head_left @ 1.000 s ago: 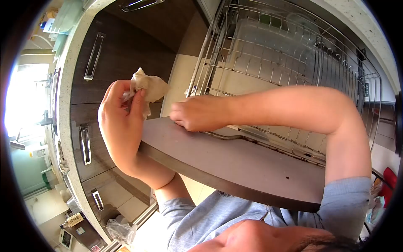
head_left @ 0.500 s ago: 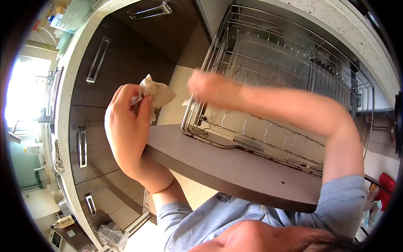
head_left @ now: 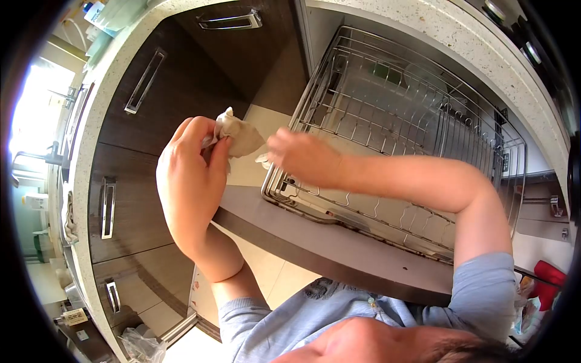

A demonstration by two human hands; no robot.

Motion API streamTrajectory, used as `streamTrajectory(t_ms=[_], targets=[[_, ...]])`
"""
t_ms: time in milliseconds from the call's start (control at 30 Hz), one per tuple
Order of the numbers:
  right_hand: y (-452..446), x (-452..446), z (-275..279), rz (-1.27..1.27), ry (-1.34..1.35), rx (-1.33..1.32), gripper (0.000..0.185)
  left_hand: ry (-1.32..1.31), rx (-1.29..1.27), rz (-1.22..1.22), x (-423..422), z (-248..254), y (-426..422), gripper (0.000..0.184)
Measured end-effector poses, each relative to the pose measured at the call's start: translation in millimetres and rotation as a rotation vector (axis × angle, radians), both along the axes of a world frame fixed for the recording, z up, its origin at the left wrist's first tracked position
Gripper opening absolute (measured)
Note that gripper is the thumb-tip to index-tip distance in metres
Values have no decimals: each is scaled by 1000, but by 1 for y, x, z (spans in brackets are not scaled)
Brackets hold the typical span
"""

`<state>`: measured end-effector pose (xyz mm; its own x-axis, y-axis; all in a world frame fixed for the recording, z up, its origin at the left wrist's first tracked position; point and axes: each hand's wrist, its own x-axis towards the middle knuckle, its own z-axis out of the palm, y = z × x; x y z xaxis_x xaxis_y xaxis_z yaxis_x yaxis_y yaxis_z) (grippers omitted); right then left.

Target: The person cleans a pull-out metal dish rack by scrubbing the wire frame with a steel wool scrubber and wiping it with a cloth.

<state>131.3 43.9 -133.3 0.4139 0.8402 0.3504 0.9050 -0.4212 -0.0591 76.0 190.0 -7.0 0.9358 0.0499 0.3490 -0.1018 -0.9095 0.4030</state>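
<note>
My left hand (head_left: 192,181) pinches a crumpled, off-white cloth (head_left: 242,136) between thumb and fingers, to the left of the pulled-out drawer. My right hand (head_left: 305,158), blurred by motion, is curled closed at the left side rail of the wire dish rack (head_left: 375,145). What its fingers hold, if anything, is hidden. Just beside these fingers shows a small white piece (head_left: 262,160); I cannot tell whether it belongs to the rail or to something in the hand. The rack sits behind the grey-brown drawer front (head_left: 327,248), with brownish marks along its front wire.
Dark cabinets with metal handles (head_left: 108,207) stand at the left. A speckled countertop (head_left: 423,18) curves above the drawer. Inside the rack's far part lies a clear container (head_left: 387,91). A plastic bag (head_left: 142,345) is at lower left, red fabric (head_left: 548,284) at lower right.
My right hand has moved down along the rack's left rail, toward the front corner. My left hand with the cloth has shifted slightly right. The camera view has tilted a little.
</note>
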Motion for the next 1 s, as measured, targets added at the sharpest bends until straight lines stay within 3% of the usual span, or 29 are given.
streamTrajectory(t_ms=[133, 267, 333, 433, 600, 667, 767, 1000], targets=[[-11, 21, 0, 79, -66, -71, 7, 2, -47, -23, 2, 1, 0, 10], [-38, 73, -4, -5, -209, 17, 15, 14, -18, -53, 4, 0, 2, 10], [-53, 102, 0, -117, -332, -35, 5, -20, 2, -77, 6, -1, 3, 10], [-63, 138, 8, -202, -339, -81, 6, -33, 13, -87, 5, -1, 3, 10], [-24, 62, 0, 59, -337, -79, 6, -3, 5, -58, 3, 0, 0, 9], [-4, 15, 7, 127, -139, -141, 5, -22, 8, -60, 4, 0, 0, 9], [-13, 32, 5, 118, -195, -111, 4, -5, -1, -62, 4, 1, 2, 9], [-51, 133, -1, -275, -317, -69, 9, -22, -22, -96, 5, 0, 2, 9]])
